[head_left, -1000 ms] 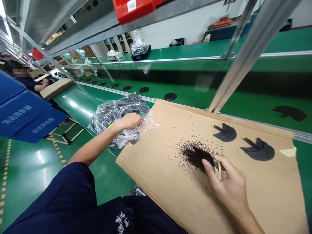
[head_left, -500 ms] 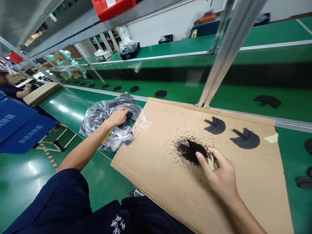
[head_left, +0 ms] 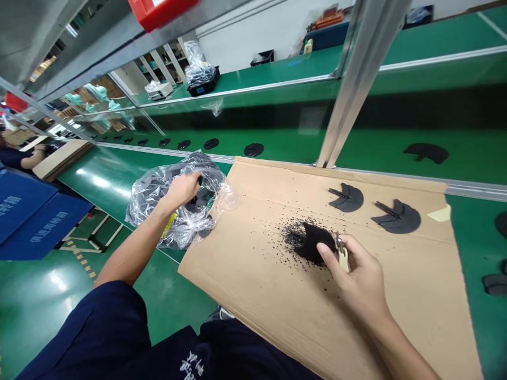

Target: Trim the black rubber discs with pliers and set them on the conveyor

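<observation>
1. My right grip [head_left: 362,277] holds a black piece [head_left: 315,243] and a small pale-handled tool [head_left: 341,252] over the cardboard [head_left: 253,290], with bare room toward its near edge.
2. My left grip [head_left: 182,189] pinches a dark part [head_left: 199,180] over the plastic bag [head_left: 144,195], which overlaps the cardboard's left edge.
3. Black crumbs [head_left: 291,238] litter the cardboard around the black piece.
4. Two flat pieces [head_left: 404,219] lie near the far edge.
5. Behind them, a metal post [head_left: 352,95] stands in the way.
</observation>
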### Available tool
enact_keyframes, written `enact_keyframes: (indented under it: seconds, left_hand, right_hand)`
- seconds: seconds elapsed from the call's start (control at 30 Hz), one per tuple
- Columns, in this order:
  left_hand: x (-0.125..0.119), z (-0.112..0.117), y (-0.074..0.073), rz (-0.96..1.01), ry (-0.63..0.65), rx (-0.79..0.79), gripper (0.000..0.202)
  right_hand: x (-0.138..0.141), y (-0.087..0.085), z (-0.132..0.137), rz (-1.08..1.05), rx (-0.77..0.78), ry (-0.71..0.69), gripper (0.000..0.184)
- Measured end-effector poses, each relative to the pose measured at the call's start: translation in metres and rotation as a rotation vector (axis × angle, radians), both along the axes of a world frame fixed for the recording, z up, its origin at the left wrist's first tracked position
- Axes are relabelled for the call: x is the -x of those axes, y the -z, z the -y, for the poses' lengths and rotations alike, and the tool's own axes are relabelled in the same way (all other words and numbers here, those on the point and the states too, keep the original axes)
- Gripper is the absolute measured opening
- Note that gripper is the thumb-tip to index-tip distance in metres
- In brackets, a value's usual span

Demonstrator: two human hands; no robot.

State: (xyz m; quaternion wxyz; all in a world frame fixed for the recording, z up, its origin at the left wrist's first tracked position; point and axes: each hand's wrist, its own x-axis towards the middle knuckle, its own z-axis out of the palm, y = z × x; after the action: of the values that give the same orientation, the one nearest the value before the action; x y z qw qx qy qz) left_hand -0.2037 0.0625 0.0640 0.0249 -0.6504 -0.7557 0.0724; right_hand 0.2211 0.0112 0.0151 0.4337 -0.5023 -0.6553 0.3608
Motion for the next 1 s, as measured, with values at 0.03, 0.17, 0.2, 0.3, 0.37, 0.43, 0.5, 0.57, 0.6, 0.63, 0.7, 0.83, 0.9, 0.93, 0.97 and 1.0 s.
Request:
enact_keyframes:
  seconds: [0.03, 0.17, 0.2, 0.3, 0.37, 0.43, 0.5, 0.57, 0.6, 0.63, 0.7, 0.83, 0.9, 0.93, 0.97, 1.0]
  left_hand:
    - [-0.004, 0.006, -0.005, 0.064, 0.000, -0.035, 0.047]
    - [-0.047, 0.031, -0.009, 0.774, 0.085, -0.175, 0.048]
    - [-0.065, 0.035, -0.005, 0.965, 0.131, -0.177, 0.048]
    - [-0.124, 0.044, 0.011, 1.332, 0.235, -0.110, 0.046]
    - [-0.161, 0.047, 0.023, 1.480, 0.263, -0.030, 0.045]
    - [-0.189, 0.049, 0.033, 1.571, 0.276, 0.045, 0.046]
    - [-0.207, 0.051, 0.042, 1.591, 0.295, 0.055, 0.045]
    - [-0.217, 0.052, 0.049, 1.532, 0.348, -0.032, 0.040]
    - [-0.219, 0.052, 0.051, 1.481, 0.381, -0.093, 0.038]
    - [-0.220, 0.052, 0.054, 1.428, 0.413, -0.152, 0.037]
    - [-0.219, 0.052, 0.057, 1.344, 0.461, -0.237, 0.035]
    - [-0.217, 0.051, 0.059, 1.277, 0.506, -0.313, 0.036]
    - [-0.216, 0.050, 0.060, 1.264, 0.520, -0.335, 0.037]
    - [-0.216, 0.050, 0.060, 1.259, 0.525, -0.340, 0.037]
    - [-0.216, 0.049, 0.060, 1.254, 0.529, -0.341, 0.037]
    - [-0.217, 0.049, 0.061, 1.248, 0.531, -0.338, 0.037]
  right_hand:
    - [0.001, -0.001, 0.000, -0.019, 0.021, -0.002, 0.032]
    - [0.004, -0.006, -0.001, -0.099, 0.104, -0.038, 0.035]
    - [0.005, -0.007, 0.000, -0.116, 0.124, -0.045, 0.036]
    - [0.007, -0.007, 0.001, -0.160, 0.176, -0.038, 0.038]
    - [0.008, -0.006, 0.002, -0.189, 0.216, -0.021, 0.038]
    - [0.009, -0.004, 0.004, -0.235, 0.267, -0.011, 0.034]
    - [0.009, -0.003, 0.005, -0.283, 0.309, -0.011, 0.031]
    - [0.009, -0.003, 0.006, -0.308, 0.320, -0.012, 0.031]
    - [0.009, -0.002, 0.006, -0.311, 0.316, -0.010, 0.031]
    - [0.009, -0.002, 0.006, -0.311, 0.311, -0.007, 0.032]
    - [0.009, -0.001, 0.007, -0.313, 0.307, 0.002, 0.034]
    - [0.010, 0.001, 0.006, -0.313, 0.293, 0.003, 0.031]
    - [0.009, 0.002, 0.006, -0.302, 0.281, 0.008, 0.029]
    - [0.009, 0.002, 0.006, -0.296, 0.276, 0.009, 0.029]
    - [0.009, 0.003, 0.006, -0.290, 0.270, 0.007, 0.028]
    - [0.009, 0.003, 0.006, -0.284, 0.265, 0.002, 0.028]
